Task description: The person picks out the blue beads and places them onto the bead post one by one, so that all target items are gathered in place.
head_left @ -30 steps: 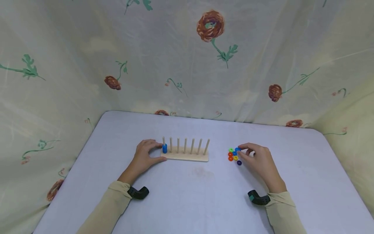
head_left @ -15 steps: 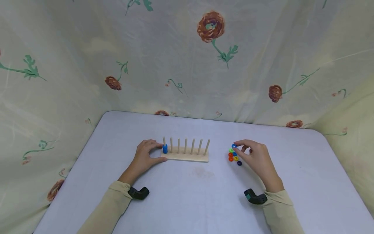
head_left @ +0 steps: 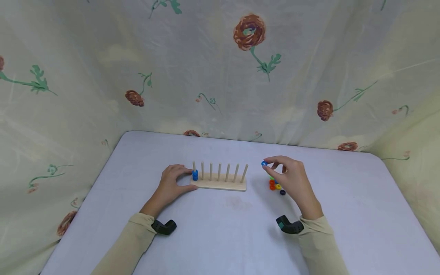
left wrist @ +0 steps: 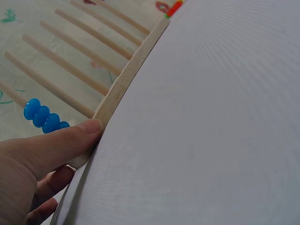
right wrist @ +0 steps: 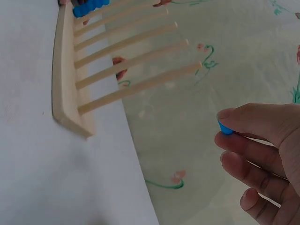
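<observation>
A wooden peg board (head_left: 220,185) with a row of several upright pegs lies on the white table. My left hand (head_left: 172,181) grips its left end, and the left wrist view shows the thumb pressed on the edge of the base. Blue beads (left wrist: 42,116) are stacked on the leftmost peg; the other pegs are bare. My right hand (head_left: 292,177) pinches one blue bead (head_left: 264,163) between thumb and index finger, raised to the right of the board. The right wrist view shows this bead (right wrist: 225,128) mostly covered by the fingertips, the other fingers loosely bent.
Beneath the right hand lies a small group of loose beads: orange ones (head_left: 272,185), a yellow one (head_left: 278,186), a dark purple one (head_left: 282,192), and partly hidden green and blue ones. A flowered curtain (head_left: 220,68) hangs behind the table.
My right hand has lifted the blue bead from the loose group and carried it up and left toward the peg board. The left hand stays at the board's end.
</observation>
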Demonstrator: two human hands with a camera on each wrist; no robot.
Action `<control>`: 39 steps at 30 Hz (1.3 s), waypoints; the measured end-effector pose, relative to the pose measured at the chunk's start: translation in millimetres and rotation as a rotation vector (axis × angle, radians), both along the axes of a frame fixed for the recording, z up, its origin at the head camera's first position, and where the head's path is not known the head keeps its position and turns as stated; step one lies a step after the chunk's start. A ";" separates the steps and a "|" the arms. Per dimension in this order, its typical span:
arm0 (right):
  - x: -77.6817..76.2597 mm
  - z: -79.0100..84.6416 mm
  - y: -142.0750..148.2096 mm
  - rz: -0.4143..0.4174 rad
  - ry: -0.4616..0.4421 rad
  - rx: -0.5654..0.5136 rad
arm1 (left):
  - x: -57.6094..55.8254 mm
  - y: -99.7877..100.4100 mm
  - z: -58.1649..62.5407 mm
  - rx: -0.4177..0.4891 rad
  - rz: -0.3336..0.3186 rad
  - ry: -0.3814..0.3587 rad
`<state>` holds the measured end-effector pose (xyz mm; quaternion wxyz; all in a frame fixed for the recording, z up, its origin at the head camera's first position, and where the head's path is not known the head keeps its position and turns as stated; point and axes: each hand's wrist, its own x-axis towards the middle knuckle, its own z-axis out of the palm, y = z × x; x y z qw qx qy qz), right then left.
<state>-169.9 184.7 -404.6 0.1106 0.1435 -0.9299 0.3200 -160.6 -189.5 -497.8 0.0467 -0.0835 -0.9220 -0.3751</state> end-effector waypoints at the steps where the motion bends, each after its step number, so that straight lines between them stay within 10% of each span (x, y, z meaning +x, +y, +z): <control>1: -0.5 0.9 -2.9 0.003 -0.001 -0.012 | 0.0 0.2 0.2 -0.002 0.000 0.000; 39: -11.8 11.7 -126.1 0.311 0.034 -0.163 | 0.1 0.1 -1.5 -0.017 0.006 -0.004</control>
